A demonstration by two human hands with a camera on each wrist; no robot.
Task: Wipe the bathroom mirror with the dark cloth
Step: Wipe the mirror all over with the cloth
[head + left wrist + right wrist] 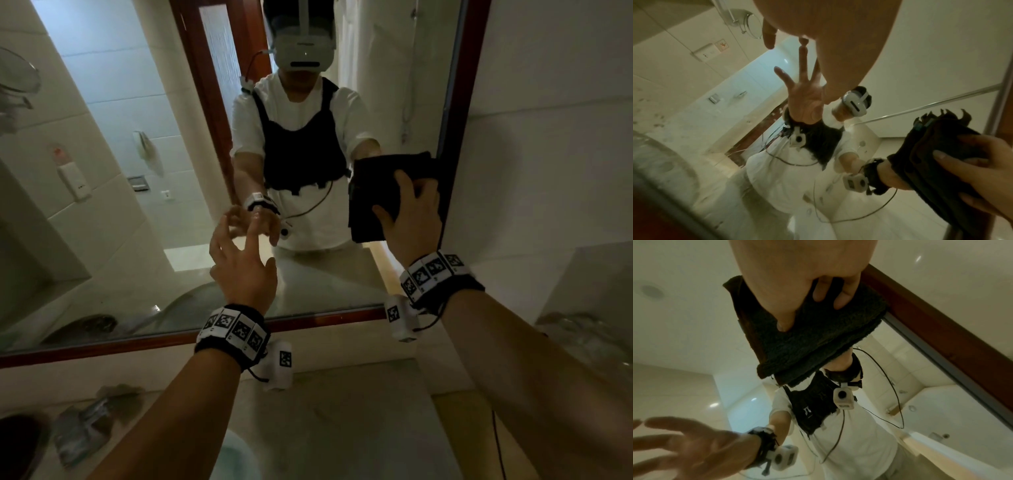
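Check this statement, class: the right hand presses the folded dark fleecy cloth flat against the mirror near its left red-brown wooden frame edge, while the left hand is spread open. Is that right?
One detail is wrong. The right hand presses the folded dark fleecy cloth near the mirror's right red-brown wooden frame edge, not the left; the head view shows it. The left hand is indeed spread open.

Both forearms reach forward. The left hand (241,263) is spread, fingers straight, one fingertip touching ahead. The right hand (412,219) presses flat, fingers extended, thumb splayed.
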